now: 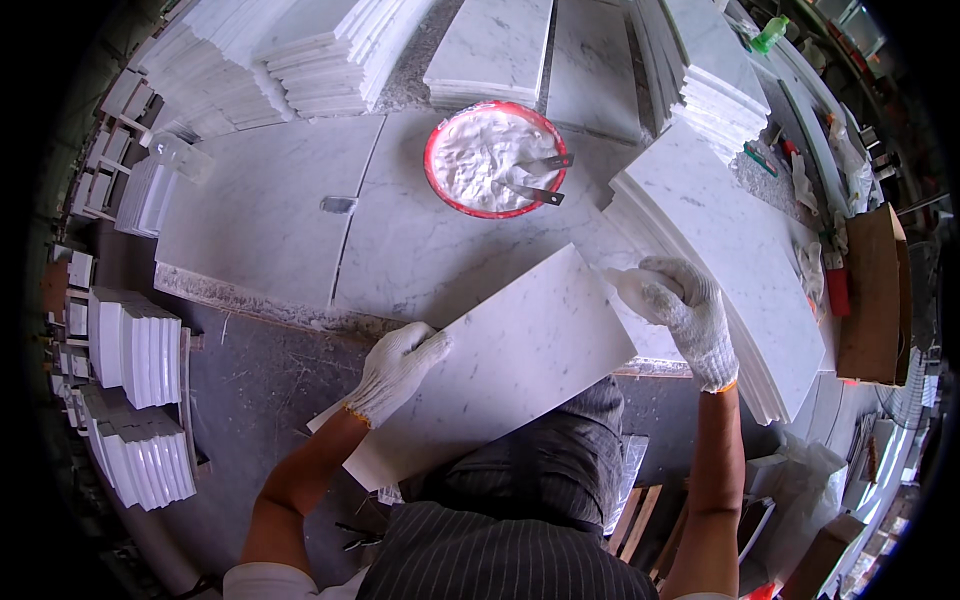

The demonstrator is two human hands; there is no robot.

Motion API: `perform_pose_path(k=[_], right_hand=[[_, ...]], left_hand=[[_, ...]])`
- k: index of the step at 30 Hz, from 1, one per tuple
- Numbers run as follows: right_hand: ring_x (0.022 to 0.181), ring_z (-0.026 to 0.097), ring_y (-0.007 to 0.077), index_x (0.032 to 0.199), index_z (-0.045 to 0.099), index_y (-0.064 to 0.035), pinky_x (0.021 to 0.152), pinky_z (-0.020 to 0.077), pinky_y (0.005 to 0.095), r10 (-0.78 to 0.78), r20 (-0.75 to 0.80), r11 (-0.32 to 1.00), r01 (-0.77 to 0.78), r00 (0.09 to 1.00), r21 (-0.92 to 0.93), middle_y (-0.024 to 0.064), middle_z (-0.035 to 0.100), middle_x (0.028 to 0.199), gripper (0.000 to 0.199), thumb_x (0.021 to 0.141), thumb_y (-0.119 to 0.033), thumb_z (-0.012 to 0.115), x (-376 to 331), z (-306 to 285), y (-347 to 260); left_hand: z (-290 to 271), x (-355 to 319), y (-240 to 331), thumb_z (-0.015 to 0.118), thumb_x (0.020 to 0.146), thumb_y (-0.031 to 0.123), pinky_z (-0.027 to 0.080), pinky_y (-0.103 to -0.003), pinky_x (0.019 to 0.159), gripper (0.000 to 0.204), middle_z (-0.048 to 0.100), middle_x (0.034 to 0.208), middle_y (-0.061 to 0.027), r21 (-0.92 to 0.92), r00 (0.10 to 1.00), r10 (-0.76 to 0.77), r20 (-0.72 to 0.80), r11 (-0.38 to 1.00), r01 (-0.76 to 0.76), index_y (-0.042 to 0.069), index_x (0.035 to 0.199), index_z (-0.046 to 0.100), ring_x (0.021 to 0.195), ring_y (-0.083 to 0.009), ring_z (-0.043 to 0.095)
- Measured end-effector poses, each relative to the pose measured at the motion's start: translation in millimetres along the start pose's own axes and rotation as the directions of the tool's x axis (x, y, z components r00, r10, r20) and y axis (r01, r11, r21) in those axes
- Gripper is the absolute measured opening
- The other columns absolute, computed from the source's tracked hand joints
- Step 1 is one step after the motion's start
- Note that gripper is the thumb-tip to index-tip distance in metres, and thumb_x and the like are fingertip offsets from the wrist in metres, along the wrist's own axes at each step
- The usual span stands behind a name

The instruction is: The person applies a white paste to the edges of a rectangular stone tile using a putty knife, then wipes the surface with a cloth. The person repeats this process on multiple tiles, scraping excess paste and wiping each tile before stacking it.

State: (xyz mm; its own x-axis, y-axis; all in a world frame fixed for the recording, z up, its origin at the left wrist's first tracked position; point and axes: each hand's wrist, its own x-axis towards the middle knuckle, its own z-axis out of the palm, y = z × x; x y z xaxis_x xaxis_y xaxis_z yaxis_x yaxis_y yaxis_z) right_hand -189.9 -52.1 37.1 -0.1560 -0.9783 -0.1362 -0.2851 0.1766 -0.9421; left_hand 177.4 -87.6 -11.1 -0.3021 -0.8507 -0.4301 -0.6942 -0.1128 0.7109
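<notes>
Dark pinstriped vest (490, 555) fills bottom centre; white-gloved left hand (398, 372) grips a grey-veined white rectangular stone slab (520, 350) mid-frame. Can't tell if the white-gloved right hand (693, 318) holds anything. Slab's probably heavy, stiff, chippy: grab long edges.

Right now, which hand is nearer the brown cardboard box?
Right. The right hand is left of the box, across the stacked slabs; the left hand is farther left, holding the angled slab.

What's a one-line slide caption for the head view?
Gloved left hand on a grey-veined white slab, gloved right hand by its right end, red-rimmed basin of white paste beyond.
</notes>
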Motion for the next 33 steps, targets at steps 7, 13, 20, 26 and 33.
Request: perform_pose_path(k=[7, 13, 20, 26, 33], right_hand=[[0.095, 0.065, 0.0157, 0.114, 0.066, 0.0042, 0.084, 0.0538, 0.0305, -0.049, 0.005, 0.995, 0.049, 0.999, -0.087, 0.0119, 0.069, 0.107, 0.043, 0.085, -0.026, 0.074, 2.4, 0.2, -7.9], [0.092, 0.066, 0.0155, 0.114, 0.067, 0.0039, 0.082, 0.0542, 0.0303, -0.023, 0.002, 0.994, 0.023, 1.0, -0.104, 0.0113, 0.07, 0.103, 0.043, 0.084, -0.026, 0.075, 3.5, -0.5, -9.7], [0.091, 0.066, 0.0154, 0.114, 0.067, 0.0039, 0.082, 0.0543, 0.0302, -0.015, -0.003, 0.996, 0.015, 1.0, -0.086, 0.0113, 0.07, 0.103, 0.043, 0.084, -0.026, 0.075, 4.3, 1.9, -14.1], [0.09, 0.067, 0.016, 0.113, 0.067, 0.0042, 0.081, 0.0543, 0.0302, -0.035, -0.005, 0.993, 0.035, 0.999, -0.114, 0.0116, 0.07, 0.102, 0.042, 0.084, -0.025, 0.075, 6.1, 1.9, -14.0], [0.09, 0.067, 0.0159, 0.112, 0.068, 0.0036, 0.081, 0.0543, 0.0301, -0.048, -0.002, 0.987, 0.047, 0.999, -0.153, 0.0114, 0.071, 0.101, 0.041, 0.084, -0.025, 0.075, 6.6, 2.0, -15.4]], left_hand=[[-0.8, -0.8, 0.6, 0.058, 0.093, 0.045, 0.047, -0.039, 0.076, 0.045, 0.065, 0.086, -0.0164, 0.003, 1.0, -0.01, 0.004, 1.0, 0.01, 0.0, 0.097, 0.065, 0.083, -0.0288, 0.063], [-0.7, -0.3, 3.7, 0.058, 0.093, 0.045, 0.046, -0.04, 0.075, 0.045, 0.063, 0.084, -0.0162, 0.008, 1.0, -0.012, 0.008, 1.0, 0.012, 0.001, 0.095, 0.064, 0.081, -0.0289, 0.062], [-0.1, -0.4, 1.1, 0.058, 0.093, 0.045, 0.046, -0.04, 0.074, 0.045, 0.063, 0.084, -0.0162, 0.002, 1.0, -0.016, -0.001, 1.0, 0.016, 0.001, 0.095, 0.065, 0.081, -0.0289, 0.062], [-0.7, 0.1, 1.0, 0.058, 0.093, 0.045, 0.046, -0.04, 0.075, 0.044, 0.064, 0.085, -0.0165, 0.007, 1.0, -0.03, 0.01, 1.0, 0.03, 0.001, 0.098, 0.066, 0.082, -0.029, 0.063], [-1.4, -0.2, 3.7, 0.058, 0.093, 0.044, 0.046, -0.039, 0.075, 0.044, 0.063, 0.083, -0.0151, -0.003, 0.999, -0.039, 0.022, 0.999, 0.039, 0.001, 0.096, 0.065, 0.08, -0.0276, 0.062]])
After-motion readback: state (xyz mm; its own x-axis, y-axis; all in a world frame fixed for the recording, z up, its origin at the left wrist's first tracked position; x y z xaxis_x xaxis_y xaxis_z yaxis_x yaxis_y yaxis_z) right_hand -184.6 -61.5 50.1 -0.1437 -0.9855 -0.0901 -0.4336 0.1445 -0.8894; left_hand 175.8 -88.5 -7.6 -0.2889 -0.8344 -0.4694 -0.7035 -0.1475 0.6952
